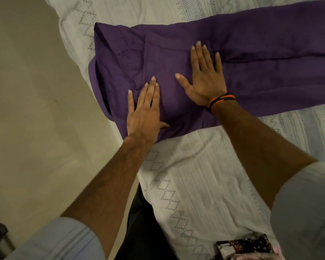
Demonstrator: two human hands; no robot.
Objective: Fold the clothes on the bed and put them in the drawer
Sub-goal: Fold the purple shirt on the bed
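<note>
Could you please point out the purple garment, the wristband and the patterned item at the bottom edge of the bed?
purple garment [261,44]: head view, on its bare upper panel.
wristband [220,100]: head view, on the orange and black bands at the right wrist.
patterned item [244,244]: head view, on its dark printed top.

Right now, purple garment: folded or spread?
Partly folded. The purple garment lies long across the bed; layered folds near its left end, under both flat hands.
</note>
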